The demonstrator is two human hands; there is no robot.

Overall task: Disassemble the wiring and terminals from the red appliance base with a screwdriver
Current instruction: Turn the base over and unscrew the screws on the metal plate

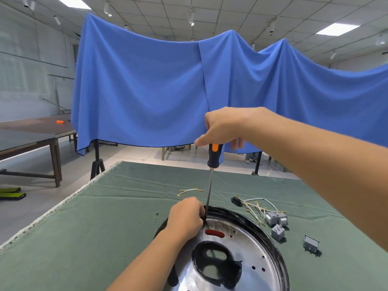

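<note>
The appliance base (241, 248), a shiny metal disc with a black rim and red showing through a slot, lies low and right of centre on the green-covered bench (94, 227). The left hand (186, 217) grips its upper-left rim with curled fingers. Above, mid-frame, the right hand (224, 127) pinches the top of the upright screwdriver (211, 181), whose tip meets the rim just beside the left hand. Loose wires and grey terminals (270, 217) lie right of the base.

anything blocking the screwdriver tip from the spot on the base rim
Nothing visible does: the screwdriver shaft runs straight down to the appliance base rim. The left hand grips beside it, hiding the tip.
</note>
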